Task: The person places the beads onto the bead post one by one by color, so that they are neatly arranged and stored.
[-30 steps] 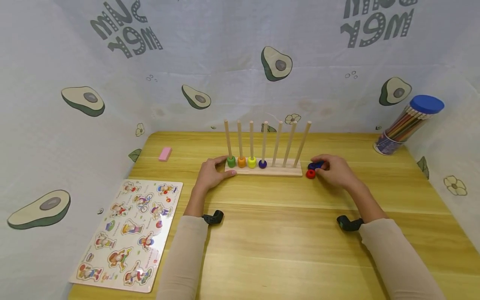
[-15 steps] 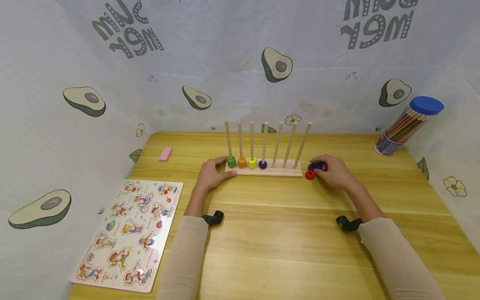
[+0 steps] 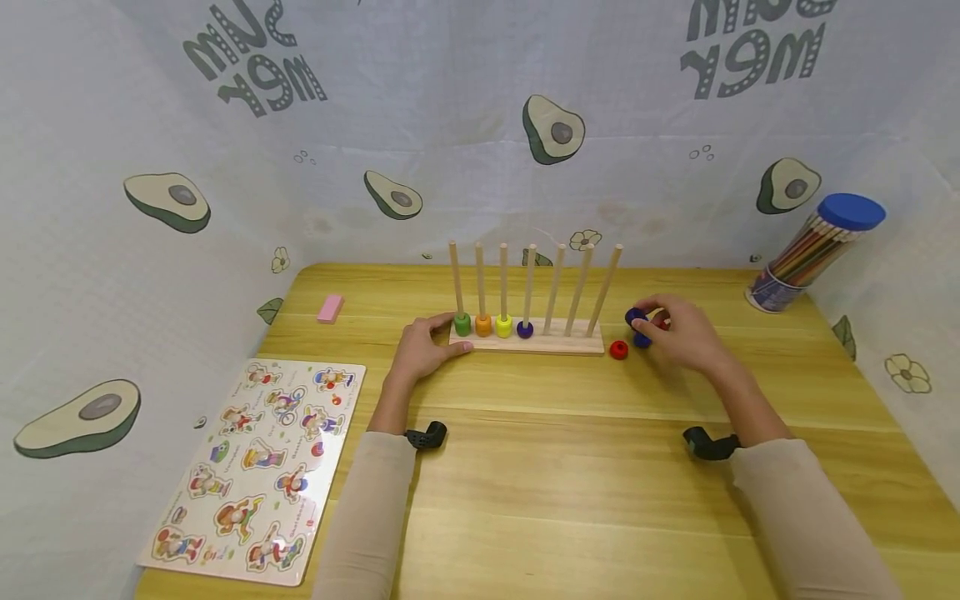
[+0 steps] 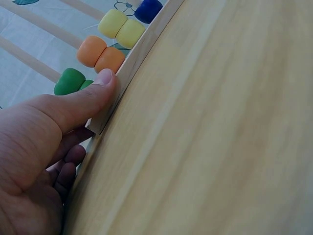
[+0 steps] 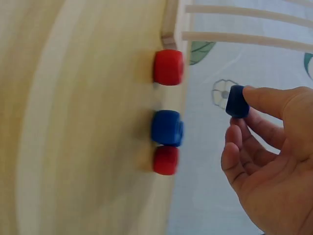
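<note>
A wooden peg stand (image 3: 562, 342) with several upright pegs sits near the back of the table. Its left end is gripped by my left hand (image 3: 420, 346), thumb along the front edge. On the left pegs are green beads (image 3: 462, 325), orange beads (image 4: 92, 51), yellow beads (image 4: 112, 23) and a dark blue bead (image 3: 525, 329); the three right pegs are bare. My right hand (image 3: 686, 333) pinches another blue bead (image 5: 237, 102) between thumb and fingers, raised off the table. Below it lie a red bead (image 5: 168, 67), a blue bead (image 5: 165, 128) and a second red bead (image 5: 165, 160).
A picture puzzle board (image 3: 255, 467) lies at the left, with a pink eraser-like block (image 3: 330, 308) behind it. At the back right stands a tub of colored pencils (image 3: 813, 250) with a blue lid. A printed cloth (image 3: 465, 125) hangs behind the table.
My right hand has lifted a blue bead from the group beside the stand and moved slightly up and to the right. The left hand keeps its hold on the stand.
</note>
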A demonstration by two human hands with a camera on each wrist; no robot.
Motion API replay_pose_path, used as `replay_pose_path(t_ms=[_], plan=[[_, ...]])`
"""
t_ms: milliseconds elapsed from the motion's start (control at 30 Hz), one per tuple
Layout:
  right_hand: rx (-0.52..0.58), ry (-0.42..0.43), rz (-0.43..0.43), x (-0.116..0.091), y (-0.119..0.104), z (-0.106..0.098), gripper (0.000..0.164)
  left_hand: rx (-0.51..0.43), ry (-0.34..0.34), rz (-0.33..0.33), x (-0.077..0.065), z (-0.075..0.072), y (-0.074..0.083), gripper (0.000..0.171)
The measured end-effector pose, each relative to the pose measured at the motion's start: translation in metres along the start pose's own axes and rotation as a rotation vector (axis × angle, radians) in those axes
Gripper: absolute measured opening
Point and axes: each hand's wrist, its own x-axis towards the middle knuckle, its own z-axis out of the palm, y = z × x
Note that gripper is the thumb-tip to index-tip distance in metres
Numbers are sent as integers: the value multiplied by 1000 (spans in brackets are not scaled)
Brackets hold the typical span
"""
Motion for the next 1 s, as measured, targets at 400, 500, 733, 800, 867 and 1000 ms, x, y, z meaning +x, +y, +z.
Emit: replay_pose_path(t_ms=[400, 500, 733, 800, 867, 1000], plan=[[91, 108, -29, -16, -38, -43, 54, 1, 0, 0, 0, 0, 0, 73], [107, 173, -56, -19, -48, -50, 51, -2, 2, -5, 0, 0, 1, 73], [167, 275, -117, -16, -79, -58, 46, -2, 6, -9, -1, 1, 1, 73], [181, 289, -151, -13, -90, -58, 44, -3, 4, -9, -1, 1, 1, 73], [183, 299, -193, -9, -102, -56, 41, -5, 4, -11, -1, 1, 1, 73], [175, 310, -266, 2, -121, -50, 37, -13, 3, -7, -1, 0, 0, 73]])
